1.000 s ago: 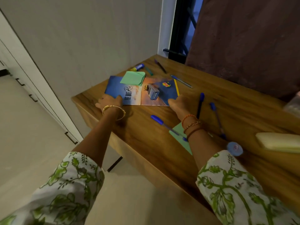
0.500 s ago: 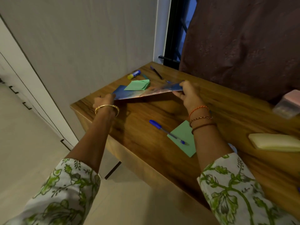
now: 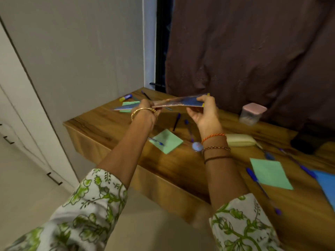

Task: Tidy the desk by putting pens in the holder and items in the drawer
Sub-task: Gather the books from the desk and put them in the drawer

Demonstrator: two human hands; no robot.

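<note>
Above the wooden worktop (image 3: 181, 171), the left hand (image 3: 147, 110) and right hand (image 3: 205, 113) each pinch one end of a thin booklet (image 3: 178, 102), held nearly flat in the air. Below lie green sticky notes (image 3: 167, 141) and scattered blue pens (image 3: 176, 121).

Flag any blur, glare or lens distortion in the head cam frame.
Head view: motion blur smears the thin blue picture booklet held between left hand and right hand; the right-edge blue ballpoint pens are soft too. Wide-angle bending curves the white cabinet edge. Dim room, faint sheen on the wooden desk, no hard glare.
</note>
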